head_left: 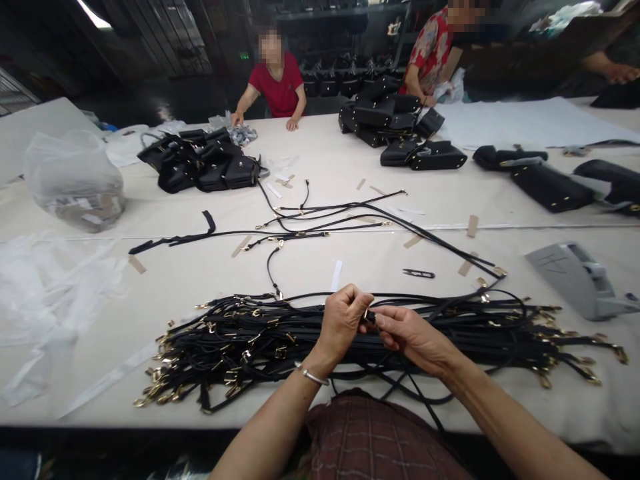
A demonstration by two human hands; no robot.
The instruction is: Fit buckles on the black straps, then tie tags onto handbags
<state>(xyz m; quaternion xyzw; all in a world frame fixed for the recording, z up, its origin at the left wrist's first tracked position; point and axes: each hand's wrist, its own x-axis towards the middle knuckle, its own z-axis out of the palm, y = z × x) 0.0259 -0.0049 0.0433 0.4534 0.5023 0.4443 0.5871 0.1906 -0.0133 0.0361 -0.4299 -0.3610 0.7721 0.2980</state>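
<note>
My left hand (345, 317) is closed, its thumb and fingers pinching a black bag strap (369, 316) at a gold-coloured metal fitting. From the other side my right hand (403, 333) pinches the same strap close by, so the two hands almost meet. Fingers hide most of the fitting. Under and around both hands lies a wide pile of black straps (310, 333) with gold buckles and clasps at their ends. A few loose straps (345, 220) stretch across the table beyond the pile.
Thread snips (419, 273) and a grey tape dispenser (575, 277) lie on the right of the table (175, 280). Black handbags (205, 163) are heaped farther back, near a filled plastic bag (75, 180). Two people (277, 83) stand across the table; another person's hand (620, 72) shows far right.
</note>
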